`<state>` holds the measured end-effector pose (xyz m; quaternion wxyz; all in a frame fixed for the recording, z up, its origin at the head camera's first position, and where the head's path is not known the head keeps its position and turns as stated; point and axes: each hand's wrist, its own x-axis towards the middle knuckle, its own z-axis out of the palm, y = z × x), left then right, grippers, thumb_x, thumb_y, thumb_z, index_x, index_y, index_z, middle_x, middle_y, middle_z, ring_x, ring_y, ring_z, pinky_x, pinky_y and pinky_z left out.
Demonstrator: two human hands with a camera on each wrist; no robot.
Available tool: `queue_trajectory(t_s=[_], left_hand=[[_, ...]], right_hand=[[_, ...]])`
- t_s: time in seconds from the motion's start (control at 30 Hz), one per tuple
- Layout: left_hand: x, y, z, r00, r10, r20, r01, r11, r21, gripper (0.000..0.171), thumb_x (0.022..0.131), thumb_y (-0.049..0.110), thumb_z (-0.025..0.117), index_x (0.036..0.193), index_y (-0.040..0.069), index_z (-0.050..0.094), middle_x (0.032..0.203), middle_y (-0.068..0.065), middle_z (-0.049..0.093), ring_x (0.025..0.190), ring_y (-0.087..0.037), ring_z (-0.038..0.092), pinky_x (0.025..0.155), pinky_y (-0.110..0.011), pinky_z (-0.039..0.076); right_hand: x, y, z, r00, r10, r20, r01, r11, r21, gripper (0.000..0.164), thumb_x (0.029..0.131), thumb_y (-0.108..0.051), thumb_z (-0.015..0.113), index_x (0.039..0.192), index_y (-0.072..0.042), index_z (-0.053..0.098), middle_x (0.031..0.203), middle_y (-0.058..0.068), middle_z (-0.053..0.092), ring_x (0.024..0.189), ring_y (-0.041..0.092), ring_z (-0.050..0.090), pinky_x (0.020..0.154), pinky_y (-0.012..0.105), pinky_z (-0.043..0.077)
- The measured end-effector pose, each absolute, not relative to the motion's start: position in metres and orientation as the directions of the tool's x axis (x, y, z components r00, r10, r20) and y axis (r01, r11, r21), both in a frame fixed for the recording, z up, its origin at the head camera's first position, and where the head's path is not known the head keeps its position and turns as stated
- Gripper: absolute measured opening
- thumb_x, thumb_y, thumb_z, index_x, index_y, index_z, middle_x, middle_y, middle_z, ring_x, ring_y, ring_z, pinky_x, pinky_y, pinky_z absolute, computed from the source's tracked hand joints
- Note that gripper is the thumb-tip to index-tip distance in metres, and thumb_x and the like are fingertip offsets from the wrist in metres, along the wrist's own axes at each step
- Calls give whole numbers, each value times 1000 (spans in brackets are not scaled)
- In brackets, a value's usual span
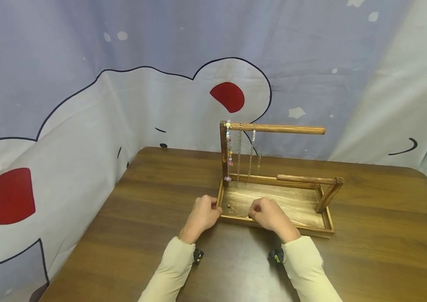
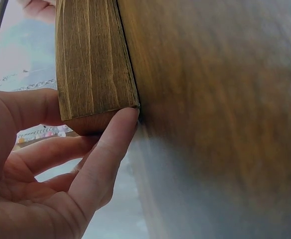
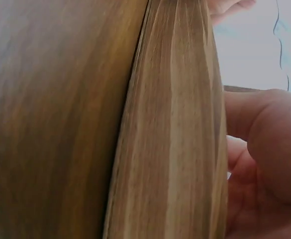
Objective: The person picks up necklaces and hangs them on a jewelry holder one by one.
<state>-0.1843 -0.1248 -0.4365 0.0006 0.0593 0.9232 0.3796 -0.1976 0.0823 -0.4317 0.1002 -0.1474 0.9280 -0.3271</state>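
A wooden jewelry stand (image 1: 273, 222) with a shallow tray base stands on the table. My left hand (image 1: 203, 213) grips its front left corner, thumb low on the outside and fingers around the end wall; the left wrist view shows this corner (image 2: 93, 64) close up. My right hand (image 1: 270, 214) reaches over the front wall into the tray, its fingers bent down. A small pale speck shows at its fingertips; I cannot tell whether they pinch it. In the right wrist view the front wall (image 3: 170, 119) hides those fingertips. A small gold-coloured piece (image 1: 230, 205) lies in the tray between the hands.
From the stand's upper bar (image 1: 292, 129) hang a colorful beaded strand (image 1: 230, 153) and several thin chains (image 1: 239, 153). A lower bar (image 1: 304, 179) on a short post is at the right. A printed cloth (image 1: 183, 105) hangs behind the brown table (image 1: 153, 201).
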Motion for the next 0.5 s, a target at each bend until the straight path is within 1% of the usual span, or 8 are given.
queue_trajectory(t_s=[0.13, 0.23, 0.3, 0.4, 0.5], left_hand=[[-186, -124, -435, -992, 119, 52, 121, 699, 705, 12, 79, 3, 56, 67, 4, 56, 49, 6, 31, 41, -5, 27, 37, -18, 21], [-186, -124, -434, -990, 122, 66, 133, 700, 701, 9, 78, 2, 55, 71, 1, 59, 49, 5, 32, 41, -6, 27, 37, -18, 21], [-186, -125, -434, -990, 123, 72, 138, 700, 700, 7, 78, 2, 55, 74, 0, 60, 49, 5, 31, 41, -6, 27, 37, -19, 21], [-184, -124, -435, -991, 119, 58, 125, 699, 704, 6, 78, 2, 55, 76, 0, 60, 49, 5, 31, 40, -6, 26, 37, -19, 20], [-183, -124, -436, -991, 124, 54, 126, 697, 706, 7, 79, 2, 56, 74, 0, 59, 49, 5, 31, 40, -6, 26, 36, -19, 20]], right_hand=[[-203, 85, -432, -943, -322, -87, -192, 735, -650, 15, 79, -18, 69, 66, -13, 62, 64, -5, 57, 61, 13, 49, 59, 29, 40], [-206, 85, -432, -947, -312, -75, -191, 736, -650, 18, 76, -18, 71, 62, -14, 60, 63, -6, 59, 60, 13, 49, 59, 29, 40], [-208, 85, -433, -948, -307, -82, -184, 741, -645, 17, 75, -15, 70, 62, -14, 60, 64, -6, 59, 60, 13, 49, 59, 29, 40], [-208, 87, -433, -950, -295, -105, -164, 755, -635, 11, 73, -8, 65, 64, -14, 60, 65, -5, 58, 61, 14, 49, 60, 30, 40], [-207, 92, -433, -952, -278, -129, -142, 774, -617, 10, 70, -4, 59, 66, -13, 60, 65, -3, 56, 62, 15, 49, 59, 30, 40]])
